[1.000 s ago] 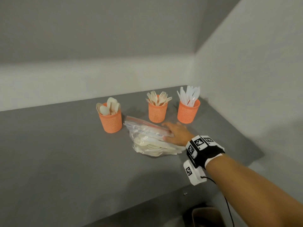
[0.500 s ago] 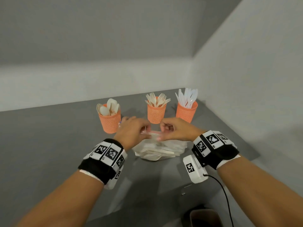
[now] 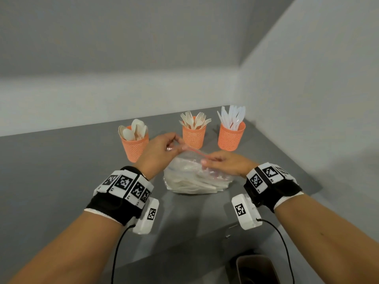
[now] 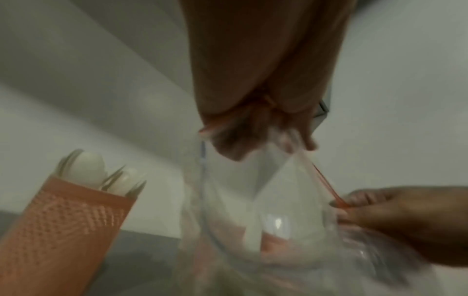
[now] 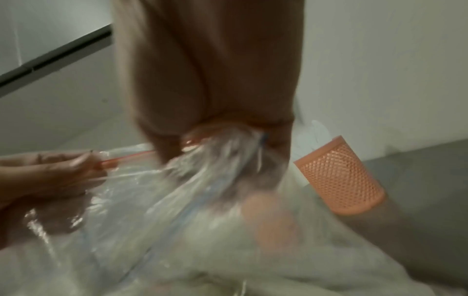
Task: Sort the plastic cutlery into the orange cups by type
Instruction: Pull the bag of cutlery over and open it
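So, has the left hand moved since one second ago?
Yes. The left hand came into view and now pinches the bag's red strip, in front of the spoon cup.

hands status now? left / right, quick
Left hand: fingers pinch the red zip strip at the top of the clear bag.
Right hand: fingers pinch the same zip strip, further along the bag's mouth.
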The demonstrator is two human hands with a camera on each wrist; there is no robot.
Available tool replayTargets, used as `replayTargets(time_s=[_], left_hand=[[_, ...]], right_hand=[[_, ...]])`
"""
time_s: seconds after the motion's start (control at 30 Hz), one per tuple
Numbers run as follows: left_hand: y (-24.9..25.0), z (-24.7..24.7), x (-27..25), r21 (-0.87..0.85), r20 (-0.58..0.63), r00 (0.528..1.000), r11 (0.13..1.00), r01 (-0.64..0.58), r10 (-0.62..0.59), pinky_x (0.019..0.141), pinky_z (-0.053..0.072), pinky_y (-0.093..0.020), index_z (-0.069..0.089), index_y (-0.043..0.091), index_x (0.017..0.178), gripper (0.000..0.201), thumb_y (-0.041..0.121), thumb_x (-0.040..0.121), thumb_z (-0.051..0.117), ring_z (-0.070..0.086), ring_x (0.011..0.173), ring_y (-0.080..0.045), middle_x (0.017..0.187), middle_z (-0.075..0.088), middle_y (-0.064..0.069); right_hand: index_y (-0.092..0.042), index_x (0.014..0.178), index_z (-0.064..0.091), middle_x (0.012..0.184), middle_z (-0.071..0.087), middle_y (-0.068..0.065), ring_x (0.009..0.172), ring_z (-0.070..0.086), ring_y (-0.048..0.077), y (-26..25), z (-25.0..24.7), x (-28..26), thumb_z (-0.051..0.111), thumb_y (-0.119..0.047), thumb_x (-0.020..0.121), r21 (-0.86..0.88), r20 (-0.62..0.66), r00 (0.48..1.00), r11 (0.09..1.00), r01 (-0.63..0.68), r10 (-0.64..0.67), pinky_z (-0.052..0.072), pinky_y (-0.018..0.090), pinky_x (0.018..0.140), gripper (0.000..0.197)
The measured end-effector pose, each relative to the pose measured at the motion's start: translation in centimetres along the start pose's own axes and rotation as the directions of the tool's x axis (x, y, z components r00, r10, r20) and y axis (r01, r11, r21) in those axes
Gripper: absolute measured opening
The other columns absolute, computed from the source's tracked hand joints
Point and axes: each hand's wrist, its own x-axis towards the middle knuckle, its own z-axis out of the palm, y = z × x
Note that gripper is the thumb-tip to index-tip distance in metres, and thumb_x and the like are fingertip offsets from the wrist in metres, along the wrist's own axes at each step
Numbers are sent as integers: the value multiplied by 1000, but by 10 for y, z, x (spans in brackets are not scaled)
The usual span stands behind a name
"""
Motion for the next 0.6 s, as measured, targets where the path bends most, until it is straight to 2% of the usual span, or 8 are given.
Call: replayTargets(time_s=[0.1,0.13,0.2,0.3,0.37,0.43,0.5,0.6], left_hand=[[4,-1,-7,71,335,941,997,32,-54,62,36,-18,69,30,76,27,51,85,54,47,52,1,58,50,8],[6,0,-11,125,428,896,990,70,-117,66,37,-21,72,28,77,45,60,86,41,44,50,-2,56,45,6],[-3,1,-18,313,494,815,936,160,-305,86,39,-28,76,22,84,73,62,92,16,49,66,-4,68,51,0],[-28,9,-27,574,332,784,772,274,-525,107,32,-38,70,13,104,79,61,92,9,54,112,-25,122,60,-11],[-41,13,-28,579,117,850,730,362,-514,99,40,-41,65,6,104,67,55,95,21,52,110,-34,119,58,-18],[-45,15,-24,535,-72,888,734,419,-455,95,41,-43,67,13,103,49,50,92,38,44,109,-36,112,48,-15],[-44,15,-19,525,-90,883,731,435,-461,101,35,-43,66,24,113,41,51,84,55,34,119,-35,122,39,-14],[-46,16,-13,387,44,883,823,416,-467,106,30,-33,63,15,120,45,29,77,72,37,129,-28,137,42,-15]], right_hand=[[-14,107,65,92,61,5,84,55,21,9,-6,8,48,-19,95,67,-422,907,997,33,-2,46,34,82,21],[-16,96,65,85,59,4,81,53,20,11,-8,9,48,-17,95,136,-469,883,990,46,23,43,34,81,17],[-18,79,64,79,57,1,79,52,15,9,-12,6,51,-15,92,317,-389,921,943,102,31,41,30,82,19],[-15,68,66,78,57,3,78,53,14,6,-14,-3,56,-22,75,564,-202,979,818,114,2,41,27,77,15],[-7,73,60,75,57,2,70,52,12,4,-12,-8,54,-32,73,585,-133,990,810,34,55,39,26,71,26],[-7,68,57,78,61,8,70,55,13,0,-8,-11,47,-49,88,372,-116,982,923,-94,147,39,27,70,48],[-6,60,55,75,64,13,70,57,19,-1,-1,-12,41,-53,92,113,-133,973,978,-175,189,39,25,68,58],[-14,52,48,52,46,-2,52,41,13,6,16,-10,71,-35,79,17,19,994,994,-105,105,33,26,58,41]])
